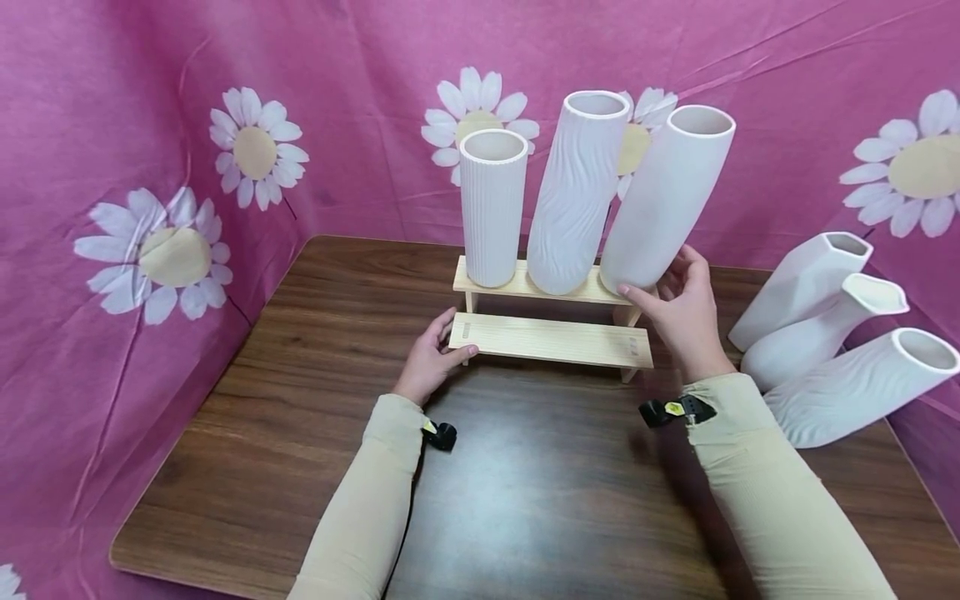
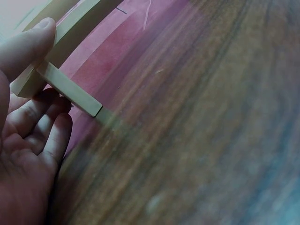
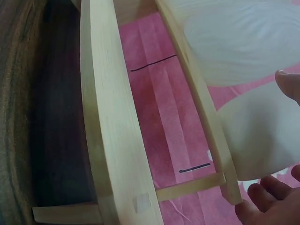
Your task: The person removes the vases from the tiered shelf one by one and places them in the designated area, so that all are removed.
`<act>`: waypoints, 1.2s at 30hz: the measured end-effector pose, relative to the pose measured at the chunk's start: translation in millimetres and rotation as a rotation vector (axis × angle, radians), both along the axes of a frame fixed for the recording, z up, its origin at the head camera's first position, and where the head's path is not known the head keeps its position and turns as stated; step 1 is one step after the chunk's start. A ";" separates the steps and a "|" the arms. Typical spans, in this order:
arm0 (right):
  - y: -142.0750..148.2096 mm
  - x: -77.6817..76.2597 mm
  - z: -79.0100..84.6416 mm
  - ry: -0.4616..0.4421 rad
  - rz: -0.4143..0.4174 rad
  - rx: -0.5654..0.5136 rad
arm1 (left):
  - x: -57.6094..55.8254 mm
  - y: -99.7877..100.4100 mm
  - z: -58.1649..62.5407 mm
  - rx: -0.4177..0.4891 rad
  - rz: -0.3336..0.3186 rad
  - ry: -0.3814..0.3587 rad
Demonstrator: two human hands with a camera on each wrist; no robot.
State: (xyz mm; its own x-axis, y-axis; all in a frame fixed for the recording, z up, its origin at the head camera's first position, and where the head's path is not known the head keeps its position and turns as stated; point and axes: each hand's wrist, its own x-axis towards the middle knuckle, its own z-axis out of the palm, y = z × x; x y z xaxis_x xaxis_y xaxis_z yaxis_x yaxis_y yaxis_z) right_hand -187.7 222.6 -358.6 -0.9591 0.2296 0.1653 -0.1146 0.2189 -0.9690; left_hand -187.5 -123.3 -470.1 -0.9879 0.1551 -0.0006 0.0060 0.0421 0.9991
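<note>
A two-step pale wooden stand [image 1: 551,340] carries three white vases on its upper board. At the left is an upright ribbed vase [image 1: 493,221], in the middle a wavy-patterned vase [image 1: 576,196], and at the right a smoother vase [image 1: 662,200] that slants rightward. My left hand [image 1: 429,360] grips the left end of the lower board, thumb on top and fingers below. My right hand [image 1: 688,312] is at the foot of the right vase, thumb in front and fingers behind. In the right wrist view its thumb and fingers [image 3: 268,199] are spread around the vase base, beside the upper board's end.
At the table's right side, three more white vases lean or lie close together: an angular one [image 1: 798,287], one with a flared mouth [image 1: 806,337] and a wavy one [image 1: 855,387]. A pink cloth with daisies [image 1: 360,125] hangs behind the brown wooden table [image 1: 300,350].
</note>
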 end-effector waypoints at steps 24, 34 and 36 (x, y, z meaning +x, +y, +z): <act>-10.2 -20.3 5.4 0.016 -0.120 0.082 | -1.1 -0.9 -1.0 0.018 -0.017 0.014; -12.0 -18.5 2.3 0.065 -0.162 0.022 | -1.0 -1.0 -0.1 0.012 -0.011 0.020; -11.0 -17.7 1.8 0.073 -0.166 0.006 | -1.0 -1.2 -0.3 0.012 -0.009 0.019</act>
State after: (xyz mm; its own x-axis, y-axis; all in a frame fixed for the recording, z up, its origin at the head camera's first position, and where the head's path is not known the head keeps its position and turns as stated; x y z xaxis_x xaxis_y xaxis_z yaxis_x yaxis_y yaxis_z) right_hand -205.4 211.5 -356.8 -0.8935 0.3825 0.2351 -0.1464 0.2466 -0.9580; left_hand -188.5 -124.5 -470.3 -0.9863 0.1640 0.0197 0.0249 0.0296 0.9993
